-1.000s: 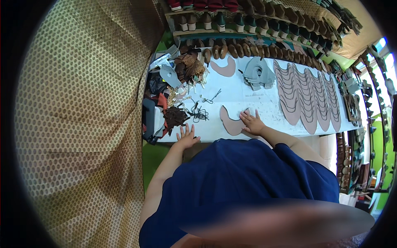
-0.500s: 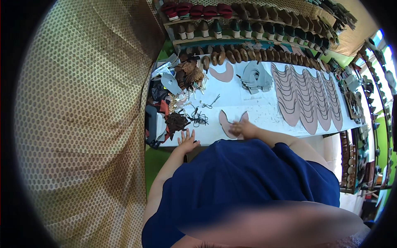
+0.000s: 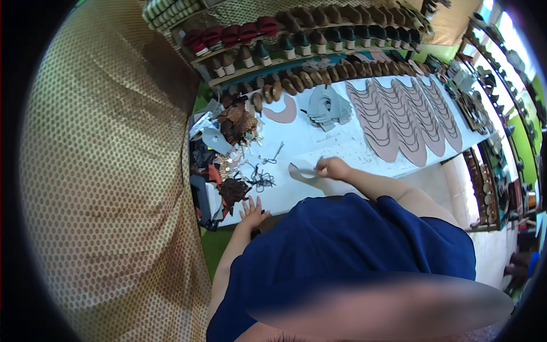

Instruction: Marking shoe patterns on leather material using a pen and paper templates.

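My right hand (image 3: 334, 169) pinches the right end of a curved, pinkish shoe upper piece (image 3: 303, 172). That end is raised, and the piece looks tilted, with its dark pointed left tip close to the white tabletop (image 3: 285, 194). My left hand (image 3: 253, 215) rests at the table's near edge with its fingers spread, holding nothing. Close to it lie a clump of dark brown scraps (image 3: 233, 192) and a tangle of black cords (image 3: 262, 180). Farther back lies another U-shaped pink piece (image 3: 283, 113).
Overlapping rows of pink curved pieces (image 3: 393, 131) cover the table's right side. A stack of grey cut pieces (image 3: 327, 109) sits at the back. Shoes line the shelves (image 3: 296, 54) beyond. A patterned curtain (image 3: 119, 171) hangs at the left.
My right hand has closed on the U-shaped piece and raised its right end from the table. My left hand stays spread at the edge. The view has shifted to the right.
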The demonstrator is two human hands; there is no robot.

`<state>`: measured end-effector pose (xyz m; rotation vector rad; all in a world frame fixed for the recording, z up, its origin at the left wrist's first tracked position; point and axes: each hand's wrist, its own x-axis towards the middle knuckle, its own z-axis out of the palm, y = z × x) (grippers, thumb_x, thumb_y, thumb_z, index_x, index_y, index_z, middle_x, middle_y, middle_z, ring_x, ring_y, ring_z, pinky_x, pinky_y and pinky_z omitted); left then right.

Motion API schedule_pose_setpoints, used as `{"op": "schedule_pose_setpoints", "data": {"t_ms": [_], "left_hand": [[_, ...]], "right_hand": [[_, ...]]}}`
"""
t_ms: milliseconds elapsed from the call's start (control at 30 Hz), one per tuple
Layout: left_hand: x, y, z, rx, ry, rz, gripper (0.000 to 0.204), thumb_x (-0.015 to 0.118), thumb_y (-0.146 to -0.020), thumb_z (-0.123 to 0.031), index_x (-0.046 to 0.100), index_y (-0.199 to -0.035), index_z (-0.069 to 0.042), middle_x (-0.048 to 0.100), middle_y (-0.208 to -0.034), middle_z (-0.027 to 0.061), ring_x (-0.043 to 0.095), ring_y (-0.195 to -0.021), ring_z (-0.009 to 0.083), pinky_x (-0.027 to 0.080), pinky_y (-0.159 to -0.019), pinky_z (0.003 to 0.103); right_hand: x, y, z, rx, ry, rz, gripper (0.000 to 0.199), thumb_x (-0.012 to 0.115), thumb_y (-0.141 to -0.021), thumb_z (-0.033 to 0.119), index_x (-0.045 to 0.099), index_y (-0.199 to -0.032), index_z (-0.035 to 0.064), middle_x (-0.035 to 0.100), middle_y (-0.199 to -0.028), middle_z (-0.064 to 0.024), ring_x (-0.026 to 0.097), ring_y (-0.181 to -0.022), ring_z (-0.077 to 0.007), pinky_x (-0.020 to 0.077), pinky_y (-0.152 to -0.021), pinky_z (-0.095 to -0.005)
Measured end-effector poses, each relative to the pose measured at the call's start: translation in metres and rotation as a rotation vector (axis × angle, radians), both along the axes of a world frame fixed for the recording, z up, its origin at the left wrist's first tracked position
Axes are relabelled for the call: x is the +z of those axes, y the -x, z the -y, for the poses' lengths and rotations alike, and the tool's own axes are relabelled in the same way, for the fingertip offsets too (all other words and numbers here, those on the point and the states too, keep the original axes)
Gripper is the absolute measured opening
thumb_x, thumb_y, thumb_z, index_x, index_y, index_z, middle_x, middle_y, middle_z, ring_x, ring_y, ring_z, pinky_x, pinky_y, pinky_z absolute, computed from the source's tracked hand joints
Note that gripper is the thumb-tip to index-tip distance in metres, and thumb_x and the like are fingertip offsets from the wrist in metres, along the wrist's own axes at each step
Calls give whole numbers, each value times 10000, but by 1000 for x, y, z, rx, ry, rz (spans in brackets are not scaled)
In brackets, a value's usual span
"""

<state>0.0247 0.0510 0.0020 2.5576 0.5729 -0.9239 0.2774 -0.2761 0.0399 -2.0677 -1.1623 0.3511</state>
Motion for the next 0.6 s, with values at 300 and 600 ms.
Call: {"op": "schedule_pose_setpoints", "data": {"t_ms": [300, 600], "left_hand": [[8, 4, 19, 59, -106, 172, 854, 509, -928, -553, 79, -1579, -207, -100, -1640, 125, -100, -1501, 376, 19, -1141, 642], [9, -46, 129, 392, -450, 670, 846, 615, -904, -341, 142, -1561, -93, 76, -1610, 246, 131, -1480, 417, 186, -1137, 614]], "right_hand": [[133, -63, 117, -197, 188, -77, 404, 631, -755, 97, 699, -1152, 129, 718, -861, -114, 680, -772, -243, 529, -728, -352], [171, -104, 326, -278, 468, 15, 380, 594, -718, 82, 731, -1071, 110, 728, -978, -134, 687, -923, -294, 528, -837, -384]]}}
